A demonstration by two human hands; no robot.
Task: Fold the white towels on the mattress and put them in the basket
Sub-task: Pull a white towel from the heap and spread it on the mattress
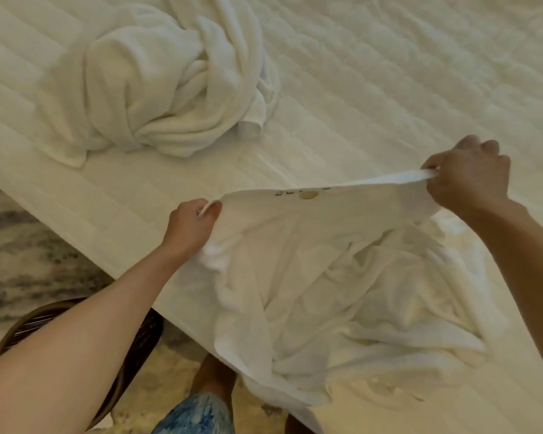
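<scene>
A white towel [326, 277] hangs stretched between my two hands above the near corner of the mattress [389, 89]. My left hand [190, 225] pinches one end of its top edge, and my right hand [470, 180] grips the other end. The edge is taut and carries a small tag with dark print and a gold dot; the rest droops in crumpled folds onto the mattress. A heap of other white towels [170, 89] lies twisted farther back on the left. The dark woven basket [138, 336] stands on the floor at lower left, mostly hidden under my left forearm.
The mattress edge runs diagonally from upper left to lower middle. Patterned carpet [29, 261] lies to its left. My leg in blue patterned shorts [198, 415] stands between the basket and the mattress corner.
</scene>
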